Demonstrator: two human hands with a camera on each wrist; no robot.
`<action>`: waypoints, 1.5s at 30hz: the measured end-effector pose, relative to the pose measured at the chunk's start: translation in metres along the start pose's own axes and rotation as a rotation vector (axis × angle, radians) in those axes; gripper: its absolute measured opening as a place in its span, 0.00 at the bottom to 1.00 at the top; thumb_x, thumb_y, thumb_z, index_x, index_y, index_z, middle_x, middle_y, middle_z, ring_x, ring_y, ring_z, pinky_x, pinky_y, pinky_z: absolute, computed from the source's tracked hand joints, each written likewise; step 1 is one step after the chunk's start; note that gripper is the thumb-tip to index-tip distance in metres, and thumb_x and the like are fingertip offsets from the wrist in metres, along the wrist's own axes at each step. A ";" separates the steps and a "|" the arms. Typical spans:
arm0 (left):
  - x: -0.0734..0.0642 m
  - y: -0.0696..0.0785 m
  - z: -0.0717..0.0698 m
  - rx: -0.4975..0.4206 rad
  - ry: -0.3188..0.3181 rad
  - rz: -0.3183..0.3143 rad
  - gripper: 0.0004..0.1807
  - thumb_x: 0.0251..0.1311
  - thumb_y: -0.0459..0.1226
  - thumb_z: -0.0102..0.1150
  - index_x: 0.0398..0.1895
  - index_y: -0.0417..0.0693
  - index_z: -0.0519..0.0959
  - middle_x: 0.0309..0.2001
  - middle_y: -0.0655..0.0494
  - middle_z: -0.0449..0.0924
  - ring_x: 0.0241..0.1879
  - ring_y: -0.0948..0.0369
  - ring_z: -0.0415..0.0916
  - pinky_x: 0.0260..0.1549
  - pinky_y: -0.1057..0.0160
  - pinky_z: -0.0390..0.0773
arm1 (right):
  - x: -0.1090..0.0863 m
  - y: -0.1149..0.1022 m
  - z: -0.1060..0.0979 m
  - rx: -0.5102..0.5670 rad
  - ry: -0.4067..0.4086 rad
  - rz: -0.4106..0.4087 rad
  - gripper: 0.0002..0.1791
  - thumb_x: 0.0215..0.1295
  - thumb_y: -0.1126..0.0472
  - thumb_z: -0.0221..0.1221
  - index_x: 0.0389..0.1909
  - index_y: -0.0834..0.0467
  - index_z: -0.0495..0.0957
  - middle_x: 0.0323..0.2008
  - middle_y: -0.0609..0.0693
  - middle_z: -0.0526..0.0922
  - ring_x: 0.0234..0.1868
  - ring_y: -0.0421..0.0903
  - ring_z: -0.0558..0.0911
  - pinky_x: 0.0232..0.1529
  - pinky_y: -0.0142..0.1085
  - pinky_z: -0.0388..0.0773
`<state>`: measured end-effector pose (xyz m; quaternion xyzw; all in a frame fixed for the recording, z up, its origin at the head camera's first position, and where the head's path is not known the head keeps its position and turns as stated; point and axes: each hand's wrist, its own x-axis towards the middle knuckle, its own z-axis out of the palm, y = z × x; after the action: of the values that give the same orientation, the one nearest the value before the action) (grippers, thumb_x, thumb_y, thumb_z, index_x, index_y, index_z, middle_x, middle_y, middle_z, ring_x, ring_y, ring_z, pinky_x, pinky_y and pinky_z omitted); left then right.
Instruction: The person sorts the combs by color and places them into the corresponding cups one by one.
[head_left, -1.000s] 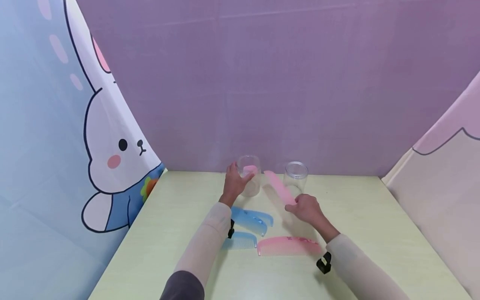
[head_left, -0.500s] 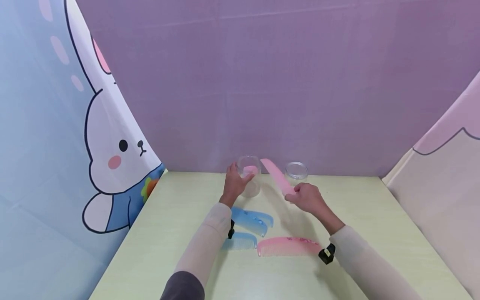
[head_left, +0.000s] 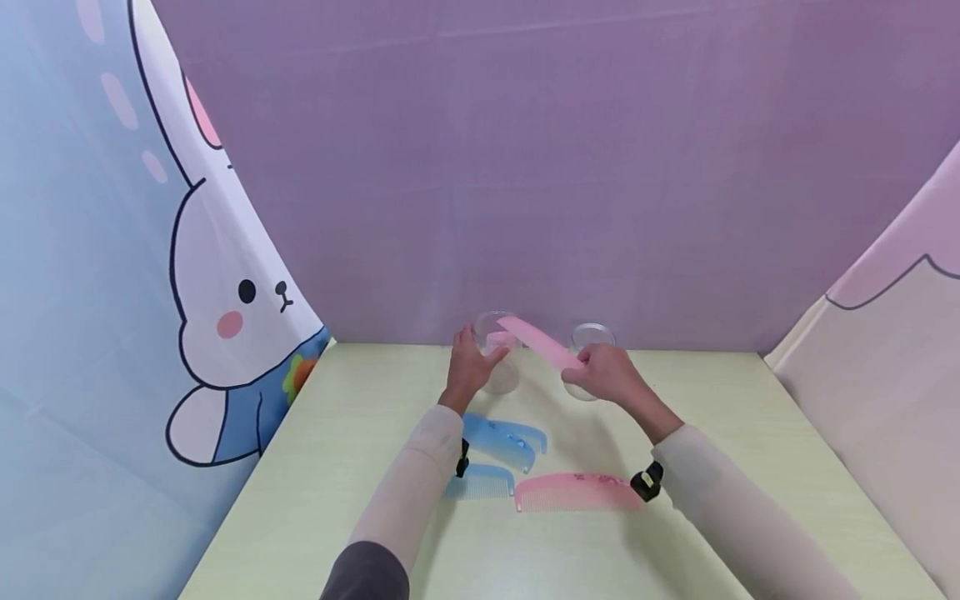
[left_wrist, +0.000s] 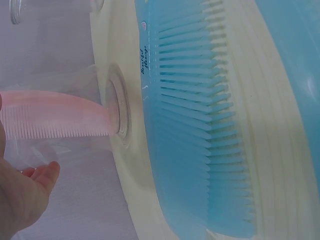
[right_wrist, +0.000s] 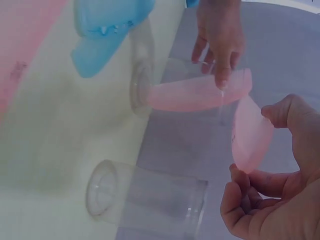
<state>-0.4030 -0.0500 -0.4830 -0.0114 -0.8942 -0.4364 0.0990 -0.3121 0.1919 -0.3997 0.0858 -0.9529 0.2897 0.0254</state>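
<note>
My left hand (head_left: 468, 367) grips the side of a clear plastic jar (head_left: 501, 382) standing near the table's back edge. Inside it a pink comb (left_wrist: 55, 117) stands upright, teeth to one side. My right hand (head_left: 611, 373) pinches a second pink comb (head_left: 543, 342) between thumb and fingers. This comb slants up to the left, its far end overlapping the jar's mouth. In the right wrist view the held comb (right_wrist: 248, 137) comes right up to the top of the one in the jar. Part of another clear jar (head_left: 592, 335) is hidden behind my right hand.
Two overlapping blue combs (head_left: 498, 442) lie in front of the gripped jar. Nearer are another blue comb (head_left: 482, 482), partly behind the left forearm, and a pink comb (head_left: 577, 493). A purple cloth (head_left: 570, 167) hangs behind the table, with printed cloths at both sides.
My right hand has lifted the pink comb and brought it up and leftward, from beside the second jar to the mouth of the gripped jar. The left hand stays put.
</note>
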 end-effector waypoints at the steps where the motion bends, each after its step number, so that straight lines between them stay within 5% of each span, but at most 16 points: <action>1: 0.000 0.000 0.000 -0.001 0.001 0.001 0.51 0.61 0.55 0.68 0.78 0.39 0.56 0.75 0.39 0.61 0.73 0.44 0.64 0.71 0.46 0.68 | 0.002 -0.002 -0.002 -0.004 0.003 0.000 0.15 0.57 0.52 0.60 0.19 0.56 0.70 0.13 0.41 0.59 0.18 0.40 0.61 0.20 0.32 0.59; 11: 0.001 -0.003 0.004 0.009 -0.004 -0.001 0.51 0.61 0.57 0.68 0.78 0.40 0.55 0.75 0.39 0.61 0.73 0.44 0.65 0.71 0.46 0.69 | 0.018 -0.020 -0.017 -0.012 0.025 0.027 0.16 0.59 0.53 0.57 0.15 0.54 0.68 0.12 0.41 0.61 0.16 0.40 0.60 0.18 0.31 0.55; 21: 0.001 -0.002 0.005 -0.006 0.006 -0.021 0.50 0.61 0.55 0.69 0.78 0.41 0.56 0.74 0.40 0.63 0.71 0.44 0.67 0.71 0.45 0.69 | 0.030 -0.046 -0.017 0.110 0.125 0.025 0.27 0.66 0.45 0.60 0.14 0.54 0.62 0.13 0.43 0.57 0.17 0.41 0.57 0.19 0.33 0.53; 24: 0.000 -0.002 0.006 -0.005 0.009 -0.025 0.50 0.61 0.55 0.69 0.78 0.41 0.57 0.73 0.40 0.63 0.70 0.44 0.68 0.71 0.46 0.70 | 0.031 -0.048 -0.013 0.173 0.114 0.022 0.24 0.67 0.42 0.62 0.23 0.57 0.75 0.20 0.47 0.73 0.23 0.44 0.69 0.23 0.33 0.66; 26: 0.000 -0.001 0.006 -0.002 0.008 -0.029 0.50 0.61 0.55 0.69 0.78 0.41 0.57 0.73 0.40 0.63 0.69 0.44 0.68 0.70 0.45 0.70 | 0.030 -0.048 -0.012 0.221 0.093 0.017 0.22 0.67 0.42 0.63 0.39 0.59 0.83 0.33 0.52 0.84 0.35 0.47 0.80 0.34 0.37 0.79; 30: 0.000 0.001 0.006 0.003 0.007 -0.031 0.51 0.60 0.55 0.69 0.78 0.42 0.56 0.73 0.40 0.63 0.69 0.44 0.68 0.70 0.45 0.70 | 0.029 -0.048 -0.012 0.250 0.072 -0.013 0.30 0.70 0.44 0.61 0.65 0.59 0.76 0.58 0.57 0.84 0.57 0.55 0.83 0.54 0.50 0.84; 45: 0.002 -0.001 0.003 -0.015 0.007 -0.017 0.51 0.60 0.56 0.70 0.78 0.41 0.56 0.73 0.40 0.64 0.70 0.43 0.68 0.70 0.45 0.70 | 0.018 -0.008 0.005 0.098 -0.033 -0.143 0.25 0.70 0.55 0.61 0.61 0.66 0.79 0.56 0.64 0.84 0.52 0.59 0.85 0.54 0.51 0.84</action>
<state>-0.4061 -0.0483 -0.4857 -0.0033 -0.8906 -0.4440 0.0983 -0.3282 0.1803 -0.3978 0.1596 -0.9293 0.3319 0.0264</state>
